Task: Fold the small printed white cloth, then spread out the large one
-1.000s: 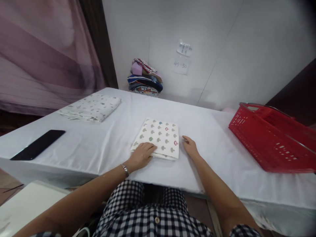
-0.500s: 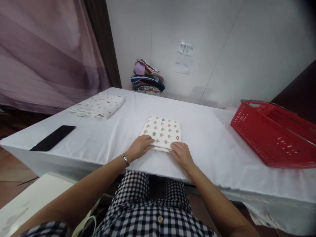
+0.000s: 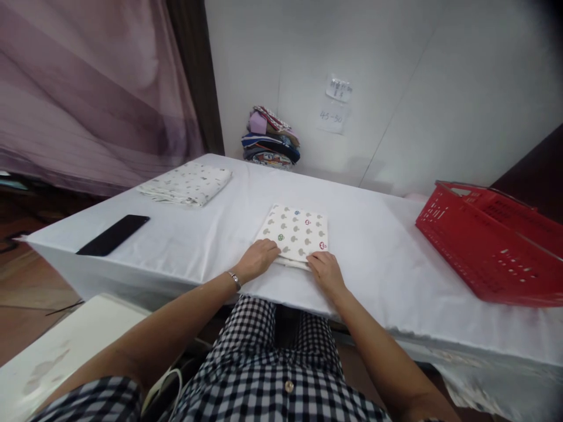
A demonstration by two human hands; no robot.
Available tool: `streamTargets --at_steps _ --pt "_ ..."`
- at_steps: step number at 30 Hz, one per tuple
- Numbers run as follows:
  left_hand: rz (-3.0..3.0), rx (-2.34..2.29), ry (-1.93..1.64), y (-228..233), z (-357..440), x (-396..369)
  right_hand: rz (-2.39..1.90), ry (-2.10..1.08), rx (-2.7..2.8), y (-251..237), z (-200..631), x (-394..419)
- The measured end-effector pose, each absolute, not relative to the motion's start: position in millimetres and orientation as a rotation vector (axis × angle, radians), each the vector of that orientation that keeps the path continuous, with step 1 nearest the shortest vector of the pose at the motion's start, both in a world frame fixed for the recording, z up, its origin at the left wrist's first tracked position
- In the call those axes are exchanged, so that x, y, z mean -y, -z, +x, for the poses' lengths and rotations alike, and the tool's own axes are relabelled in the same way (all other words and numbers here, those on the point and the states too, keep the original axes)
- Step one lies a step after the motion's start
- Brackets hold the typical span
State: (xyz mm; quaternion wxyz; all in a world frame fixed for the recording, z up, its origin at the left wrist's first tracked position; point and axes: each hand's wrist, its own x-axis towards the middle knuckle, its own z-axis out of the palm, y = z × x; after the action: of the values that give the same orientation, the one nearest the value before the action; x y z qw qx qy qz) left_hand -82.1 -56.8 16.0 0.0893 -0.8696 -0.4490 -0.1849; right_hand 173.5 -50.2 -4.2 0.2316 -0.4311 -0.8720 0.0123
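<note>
The left hand and the right hand of the person touch the two near corners of a mushroom-printed cloth, which lies folded just beyond the fingers. On both hands the fingers are slightly bent and close together; whether the thumbs pinch the fabric from below, one cannot tell. To the left of the fingers, well apart, lies a black flat object; to their right, a red basket stands.
</note>
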Motion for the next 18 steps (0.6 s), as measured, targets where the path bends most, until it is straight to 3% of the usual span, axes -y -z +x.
streamTargets --at_steps 18 --pt "-2.595 1.360 0.836 -5.8 -98.5 62.1 -0.906 0.084 2.300 13.8 175.9 54.2"
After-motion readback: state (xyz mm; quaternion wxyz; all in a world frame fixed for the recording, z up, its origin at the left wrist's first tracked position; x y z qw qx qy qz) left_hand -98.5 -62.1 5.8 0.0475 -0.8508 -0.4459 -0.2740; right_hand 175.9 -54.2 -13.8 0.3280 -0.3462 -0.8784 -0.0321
